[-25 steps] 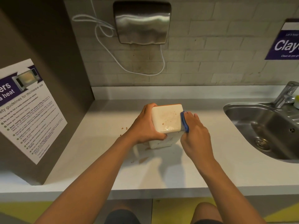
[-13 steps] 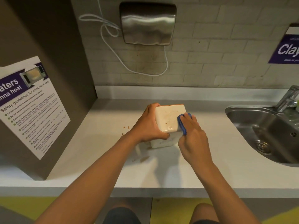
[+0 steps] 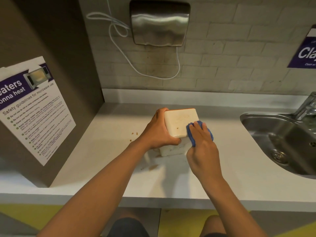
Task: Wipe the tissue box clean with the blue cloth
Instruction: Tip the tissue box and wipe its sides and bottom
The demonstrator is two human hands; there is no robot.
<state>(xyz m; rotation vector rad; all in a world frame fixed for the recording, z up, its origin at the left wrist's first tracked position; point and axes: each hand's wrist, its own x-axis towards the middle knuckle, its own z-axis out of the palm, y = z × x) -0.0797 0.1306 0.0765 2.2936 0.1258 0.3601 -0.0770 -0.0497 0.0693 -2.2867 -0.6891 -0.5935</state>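
Both my hands are on the cream-coloured, square plastic tissue box [image 3: 179, 123], which stands on the white tabletop [image 3: 106, 151] at the middle of the frame. My left hand [image 3: 160, 129] grips the box's left side, fingers curled round its far edge and thumb wrapped under its near lower corner. My right hand [image 3: 202, 142] holds the bunched blue cloth [image 3: 191, 135], fingers curled over it and pressing it against the lower right corner of the face turned up toward me. Cloth shows at my fingertips and along the left edge of the hand. That face carries faint brownish smears and a few small brown specks, one just left of the cloth.

On the tabletop left of the box lie a few brown crumbs [image 3: 134, 133], and a brownish smudge [image 3: 153, 167] sits nearer me, below the box.

At the right edge of the frame a stainless steel sink [image 3: 282, 142] is set into the tabletop, with a metal tap [image 3: 306, 106] above it. At the top centre a brushed steel hand dryer [image 3: 159, 23] hangs on the pale brick wall [image 3: 230, 57], with a white cable [image 3: 123, 52] looped beside and below it. A purple sign [image 3: 304, 52] is cut off at the upper right. At the left, a white and purple microwave safety poster [image 3: 34, 108] is fixed to a dark brown panel [image 3: 51, 40].
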